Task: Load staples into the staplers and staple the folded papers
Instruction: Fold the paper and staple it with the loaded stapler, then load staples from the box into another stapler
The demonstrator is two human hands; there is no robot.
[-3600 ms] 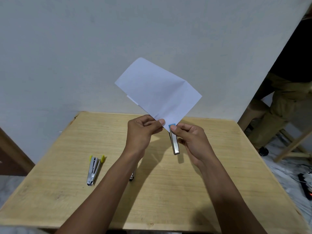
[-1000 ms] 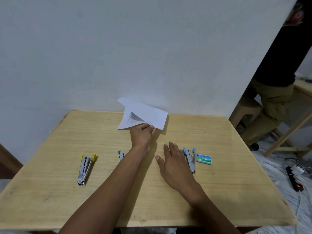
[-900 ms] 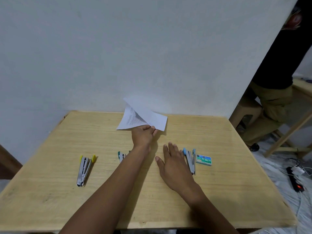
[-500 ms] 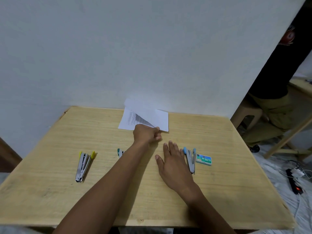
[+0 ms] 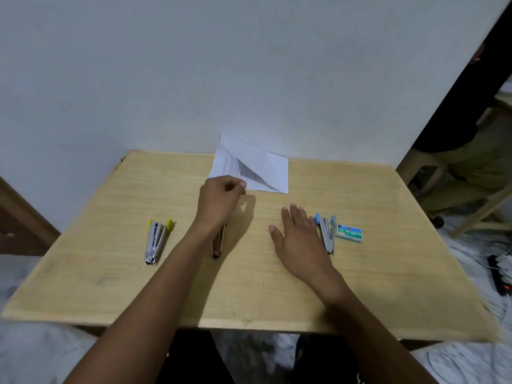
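Observation:
The folded white paper (image 5: 260, 167) lies at the back of the wooden table (image 5: 388, 273), its far flap propped against the wall with printed text showing. My left hand (image 5: 220, 200) pinches the paper's near left edge with curled fingers. My right hand (image 5: 299, 239) rests flat on the table with straight fingers, right beside the blue-tipped stapler (image 5: 327, 236). A teal staple box (image 5: 349, 233) lies just right of that stapler. A yellow-tipped stapler (image 5: 155, 242) lies at the left. A third stapler (image 5: 217, 246) is mostly hidden under my left wrist.
The white wall (image 5: 249, 79) stands directly behind the table. A seated person's legs (image 5: 476, 167) and a wooden stool frame are at the right. A power strip with cables (image 5: 501, 275) lies on the floor to the right.
The paper came down from mid-air to the back of the table. The blue stapler was set down and my right hand laid flat. My left hand slid left along the paper's near edge.

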